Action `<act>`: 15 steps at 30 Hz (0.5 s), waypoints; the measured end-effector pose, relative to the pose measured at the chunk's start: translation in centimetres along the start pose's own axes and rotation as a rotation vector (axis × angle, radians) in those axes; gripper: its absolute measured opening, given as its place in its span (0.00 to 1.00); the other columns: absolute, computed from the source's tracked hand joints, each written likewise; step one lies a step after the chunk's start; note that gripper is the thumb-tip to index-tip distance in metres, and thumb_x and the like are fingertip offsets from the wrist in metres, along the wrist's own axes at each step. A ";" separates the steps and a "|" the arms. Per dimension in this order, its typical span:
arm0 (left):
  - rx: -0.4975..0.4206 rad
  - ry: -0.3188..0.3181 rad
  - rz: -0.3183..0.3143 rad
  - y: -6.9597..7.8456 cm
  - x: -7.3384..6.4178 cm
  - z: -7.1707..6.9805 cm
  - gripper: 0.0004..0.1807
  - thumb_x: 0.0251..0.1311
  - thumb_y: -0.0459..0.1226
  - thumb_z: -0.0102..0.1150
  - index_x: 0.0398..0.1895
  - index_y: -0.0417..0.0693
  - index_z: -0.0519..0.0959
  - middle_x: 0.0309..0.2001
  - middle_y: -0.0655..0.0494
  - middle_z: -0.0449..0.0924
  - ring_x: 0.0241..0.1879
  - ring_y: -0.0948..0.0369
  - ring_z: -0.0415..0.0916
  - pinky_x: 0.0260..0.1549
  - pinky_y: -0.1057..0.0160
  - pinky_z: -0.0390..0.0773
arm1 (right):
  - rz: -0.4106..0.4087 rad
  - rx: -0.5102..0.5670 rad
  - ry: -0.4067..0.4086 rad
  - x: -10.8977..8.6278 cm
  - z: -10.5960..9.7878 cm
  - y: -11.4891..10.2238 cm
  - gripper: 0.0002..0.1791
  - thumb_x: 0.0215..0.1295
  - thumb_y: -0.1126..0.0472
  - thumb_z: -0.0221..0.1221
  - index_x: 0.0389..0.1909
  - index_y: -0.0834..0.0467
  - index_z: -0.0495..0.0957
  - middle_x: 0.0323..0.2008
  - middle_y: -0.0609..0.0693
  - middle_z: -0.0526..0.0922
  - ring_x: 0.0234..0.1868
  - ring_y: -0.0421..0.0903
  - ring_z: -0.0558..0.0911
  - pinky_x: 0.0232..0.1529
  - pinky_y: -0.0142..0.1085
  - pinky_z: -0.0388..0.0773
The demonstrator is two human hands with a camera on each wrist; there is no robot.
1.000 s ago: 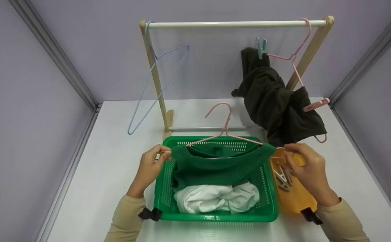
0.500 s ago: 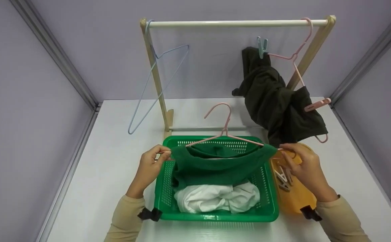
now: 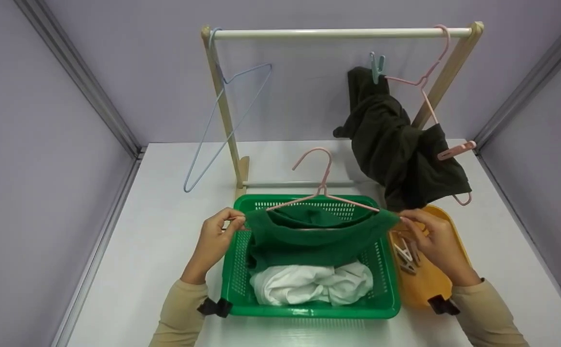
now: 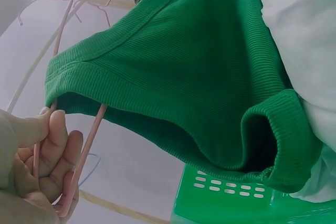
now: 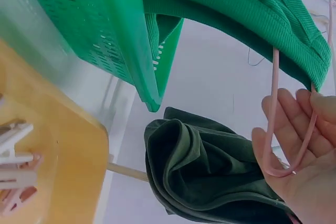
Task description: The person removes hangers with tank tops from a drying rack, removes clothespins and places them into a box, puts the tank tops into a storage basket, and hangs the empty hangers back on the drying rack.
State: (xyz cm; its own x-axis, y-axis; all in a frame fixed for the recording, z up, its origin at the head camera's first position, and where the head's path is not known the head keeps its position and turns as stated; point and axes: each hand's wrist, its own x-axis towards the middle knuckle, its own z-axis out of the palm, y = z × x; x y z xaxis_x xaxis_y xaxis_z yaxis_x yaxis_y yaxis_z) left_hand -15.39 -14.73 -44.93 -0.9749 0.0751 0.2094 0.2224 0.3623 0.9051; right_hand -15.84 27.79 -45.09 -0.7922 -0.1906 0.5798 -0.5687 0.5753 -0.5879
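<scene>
A pink clothes hanger passes through a green ribbed garment, held up over the green basket. Both ends of the hanger stick out of the garment. My left hand holds the left end, thumb and forefinger meeting right at the cloth edge. At the other end, my right hand pinches the hanger where the garment's corner stops; its remaining fingers lie behind the bent wire in the right wrist view. White cloth lies crumpled in the basket below the garment.
A drying rack with a white rail stands behind the basket. It carries a blue hanger and another pink hanger with a dark garment, fastened by clothespins. An orange tub with several clothespins sits right of the basket.
My right hand has slid a little left along the hanger end to the garment's corner, which has shifted slightly right. The left hand has stayed in place.
</scene>
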 end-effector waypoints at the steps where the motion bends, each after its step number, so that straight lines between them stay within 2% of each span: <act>1: -0.003 -0.002 -0.004 0.0 0.0 0.0 0.05 0.66 0.33 0.55 0.37 0.43 0.80 0.37 0.49 0.82 0.34 0.68 0.80 0.38 0.69 0.81 | 0.016 0.023 -0.001 0.0 0.0 0.0 0.12 0.55 0.82 0.58 0.35 0.66 0.82 0.30 0.48 0.84 0.31 0.23 0.76 0.34 0.13 0.73; 4: -0.011 -0.011 -0.009 -0.1 0.0 0.1 0.05 0.66 0.35 0.55 0.38 0.44 0.80 0.37 0.49 0.82 0.36 0.64 0.81 0.38 0.70 0.80 | 0.059 0.124 -0.010 -0.1 -0.1 0.0 0.12 0.58 0.82 0.55 0.35 0.67 0.82 0.30 0.36 0.82 0.22 0.25 0.72 0.22 0.17 0.70; 7: -0.014 -0.024 0.001 -0.1 0.0 0.1 0.06 0.66 0.36 0.55 0.39 0.45 0.80 0.38 0.49 0.82 0.38 0.59 0.82 0.39 0.70 0.80 | 0.095 0.224 -0.025 -0.2 -0.2 0.0 0.11 0.60 0.82 0.53 0.35 0.69 0.81 0.31 0.31 0.81 0.18 0.26 0.72 0.15 0.21 0.66; 9: 0.004 -0.027 0.013 -0.1 -0.1 0.2 0.06 0.66 0.36 0.55 0.40 0.45 0.80 0.39 0.49 0.82 0.40 0.56 0.82 0.40 0.69 0.80 | 0.124 0.264 -0.030 -0.3 -0.2 0.1 0.10 0.61 0.82 0.52 0.35 0.71 0.80 0.32 0.31 0.82 0.21 0.26 0.76 0.16 0.21 0.67; 13: 0.058 -0.023 0.075 -0.1 -0.1 0.3 0.08 0.67 0.36 0.56 0.45 0.43 0.80 0.44 0.49 0.82 0.48 0.53 0.80 0.51 0.55 0.79 | 0.207 0.297 -0.035 -0.4 -0.3 0.0 0.08 0.64 0.80 0.51 0.36 0.72 0.80 0.33 0.33 0.83 0.27 0.28 0.83 0.19 0.20 0.72; 15: 0.085 -0.018 0.111 -0.1 0.0 0.4 0.11 0.67 0.36 0.55 0.48 0.42 0.79 0.48 0.49 0.82 0.52 0.52 0.78 0.55 0.51 0.76 | 0.237 0.273 -0.026 -0.5 -0.3 0.0 0.08 0.65 0.78 0.52 0.36 0.71 0.80 0.31 0.32 0.82 0.24 0.28 0.80 0.19 0.21 0.72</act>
State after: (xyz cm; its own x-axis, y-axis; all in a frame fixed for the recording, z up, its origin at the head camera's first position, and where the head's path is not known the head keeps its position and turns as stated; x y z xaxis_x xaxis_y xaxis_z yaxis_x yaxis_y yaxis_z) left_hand -15.38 -14.38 -45.21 -0.9446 0.1359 0.2989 0.3280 0.4283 0.8420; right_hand -15.39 28.10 -45.20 -0.9123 -0.0999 0.3971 -0.4043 0.3730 -0.8351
